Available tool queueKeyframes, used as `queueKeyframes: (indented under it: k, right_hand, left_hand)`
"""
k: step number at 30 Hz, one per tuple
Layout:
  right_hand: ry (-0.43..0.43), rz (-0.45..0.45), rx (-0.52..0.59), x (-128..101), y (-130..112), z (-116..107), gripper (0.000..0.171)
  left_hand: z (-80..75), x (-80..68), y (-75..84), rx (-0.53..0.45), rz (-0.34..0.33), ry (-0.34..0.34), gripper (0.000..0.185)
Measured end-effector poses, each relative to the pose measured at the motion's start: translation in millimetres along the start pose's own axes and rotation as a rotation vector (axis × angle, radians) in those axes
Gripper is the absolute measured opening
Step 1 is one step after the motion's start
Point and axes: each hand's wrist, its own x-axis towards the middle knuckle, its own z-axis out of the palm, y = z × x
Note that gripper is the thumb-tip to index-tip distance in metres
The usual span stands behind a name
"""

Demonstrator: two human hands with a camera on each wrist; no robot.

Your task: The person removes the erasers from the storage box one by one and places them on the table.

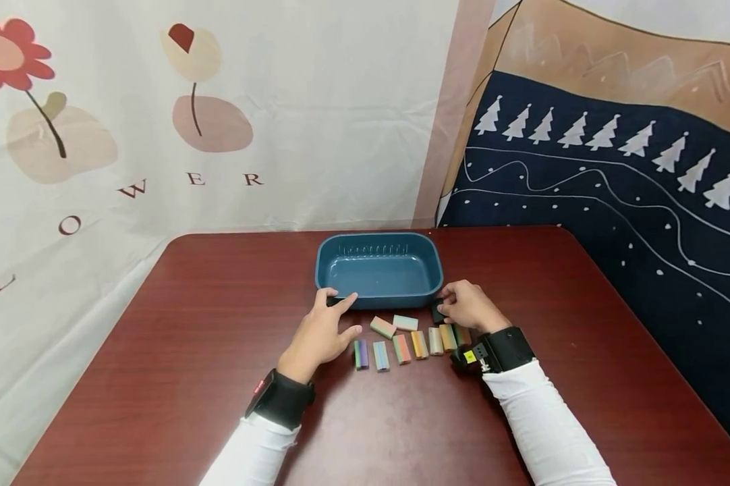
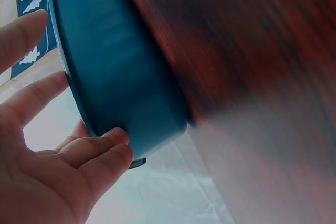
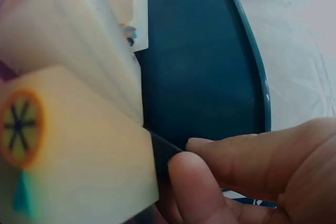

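Teal tray (image 1: 380,297) touched by the left hand's (image 1: 322,334) loose fingers; right hand (image 1: 469,307) pinches a dark block (image 1: 437,312).

Both forearms reach forward, hands low.
The left hand (image 1: 320,335) lies relaxed, fingers (image 1: 348,302) straight; the right hand (image 1: 469,307) curls (pinching something dark).

Beyond my worktop's (image 1: 158,378) far edge hang a flower-printed cloth (image 1: 128,115) and, rightward, a navy tree-patterned cloth (image 1: 614,196).
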Motion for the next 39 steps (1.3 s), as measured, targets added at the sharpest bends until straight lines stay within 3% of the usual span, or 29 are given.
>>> queueKeyframes:
  k: [12,20,24,26,30,35,37,39]
  right_hand:
    - [0.062,-0.052,-0.182,5.0,-1.4,7.4,0.019]
    - [0.044,-0.085,-0.205,11.0,-3.5,11.5,0.015]
    - [0.081,-0.123,-0.187,14.2,-5.6,10.1,0.007]
    - [0.111,-0.148,-0.179,16.3,-6.2,9.2,0.006]
    - [0.195,-0.176,-0.180,16.0,-3.9,9.2,0.024]
    - [0.284,-0.191,-0.175,2.9,1.1,10.8,0.032]
    - [0.316,-0.192,-0.188,-4.2,1.8,12.9,0.028]
    - [0.348,-0.192,-0.217,-11.5,2.0,16.1,0.019]
  left_hand:
    - [-7.5,-4.1,-3.7,-0.001,-0.024,-0.001,0.062]
    - [-8.6,-8.3,-9.1,-0.004,-0.059,-0.011,0.062]
    - [-9.8,-7.3,-12.2,-0.006,-0.062,-0.001,0.062]
    - [-10.4,-5.7,-13.8,-0.007,-0.059,0.020,0.061]
    - [-11.6,-2.1,-16.7,0.005,-0.039,0.113,0.054]
    - [-11.0,6.0,-17.6,0.028,0.031,0.330,0.012]
    - [-9.8,7.7,-16.0,0.037,0.050,0.390,0.020]
    - [-7.5,6.6,-13.6,0.048,0.042,0.405,0.020]
